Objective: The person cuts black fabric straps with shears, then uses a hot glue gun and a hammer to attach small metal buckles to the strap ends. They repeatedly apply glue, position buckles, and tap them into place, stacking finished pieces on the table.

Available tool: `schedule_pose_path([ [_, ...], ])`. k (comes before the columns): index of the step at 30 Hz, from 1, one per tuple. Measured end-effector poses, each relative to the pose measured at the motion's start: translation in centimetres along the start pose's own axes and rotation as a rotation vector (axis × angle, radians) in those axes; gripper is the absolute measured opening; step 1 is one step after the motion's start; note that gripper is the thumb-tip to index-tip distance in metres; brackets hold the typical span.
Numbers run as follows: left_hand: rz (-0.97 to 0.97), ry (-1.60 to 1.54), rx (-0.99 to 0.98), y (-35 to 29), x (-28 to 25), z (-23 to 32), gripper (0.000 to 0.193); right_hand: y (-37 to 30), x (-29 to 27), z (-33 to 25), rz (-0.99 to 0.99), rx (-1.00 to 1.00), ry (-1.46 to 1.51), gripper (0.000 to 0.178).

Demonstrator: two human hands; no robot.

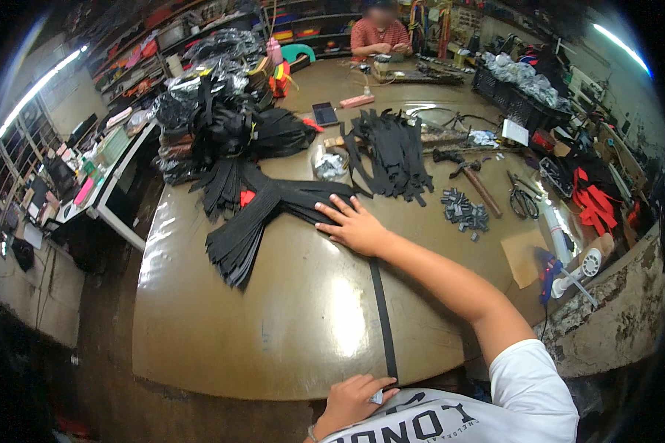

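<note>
Strap (383,317): runs from beneath the right wrist to the table's (229,340) near edge; best kept flat and taut.
Left hand (358,399): fingers closed at that edge, apparently pinching the strap's end; a firm pinch should stop slipping.
Right hand (355,225): open, spread over the strap bundle (303,193); even pressure would steady it.
Hammer (482,190): toward the right edge, well apart.

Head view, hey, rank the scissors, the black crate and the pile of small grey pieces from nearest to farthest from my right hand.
1. Pile of small grey pieces: on the table, just right of your right hand.
2. Scissors: farther right, past the pile.
3. Black crate: toward the far right of the table.
</note>
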State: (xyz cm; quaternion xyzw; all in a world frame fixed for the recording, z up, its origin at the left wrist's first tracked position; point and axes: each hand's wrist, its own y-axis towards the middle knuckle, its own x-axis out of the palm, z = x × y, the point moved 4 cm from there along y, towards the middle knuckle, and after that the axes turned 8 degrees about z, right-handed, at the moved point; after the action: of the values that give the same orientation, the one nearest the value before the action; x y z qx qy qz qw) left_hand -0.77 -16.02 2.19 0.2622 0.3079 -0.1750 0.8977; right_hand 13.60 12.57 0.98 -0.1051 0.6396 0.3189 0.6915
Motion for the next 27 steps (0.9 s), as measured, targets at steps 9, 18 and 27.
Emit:
schedule_pose_path([
  [9, 0.158, -0.075, 0.015, 0.5, -0.6, 1.2, 0.023, -7.9, -3.7, -1.9, 0.227, 0.122, 0.381, 0.049],
  [18, 0.189, 0.053, 0.086, 0.4, -0.4, 1.7, 0.017, -8.6, -0.4, -0.1, 0.11, 0.168, 0.406, 0.054],
  [27, 0.053, 0.17, 0.086, -0.2, 0.7, 0.4, 0.018, -8.9, 0.3, 0.2, 0.124, 0.281, 0.321, 0.051],
])
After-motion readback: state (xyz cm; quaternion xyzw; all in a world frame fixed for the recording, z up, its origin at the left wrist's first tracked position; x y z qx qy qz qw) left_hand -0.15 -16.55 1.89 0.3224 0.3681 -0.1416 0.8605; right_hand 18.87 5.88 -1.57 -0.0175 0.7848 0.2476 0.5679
